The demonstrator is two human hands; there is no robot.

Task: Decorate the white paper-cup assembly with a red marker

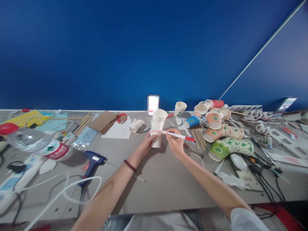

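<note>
In the middle of the head view stands a stack of white paper cups (158, 124), one above another, with a red scalloped pattern on the lower part. My left hand (145, 143) is wrapped round the left side of the lower cup. Between the fingers of my right hand (175, 143) is a white marker pen (179, 135) with a red end pointing right. Its tip meets the right edge of the red pattern; whether it touches the cup I cannot tell.
Decorated cups in green (216, 151), orange and blue lie at the right, near wooden sticks (198, 140) and a white mouse (238, 161). Leftward are a blue glue gun (90, 165), a lying plastic bottle (36, 141) and a power strip (22, 179). A blurred phone (153, 104) stands behind.
</note>
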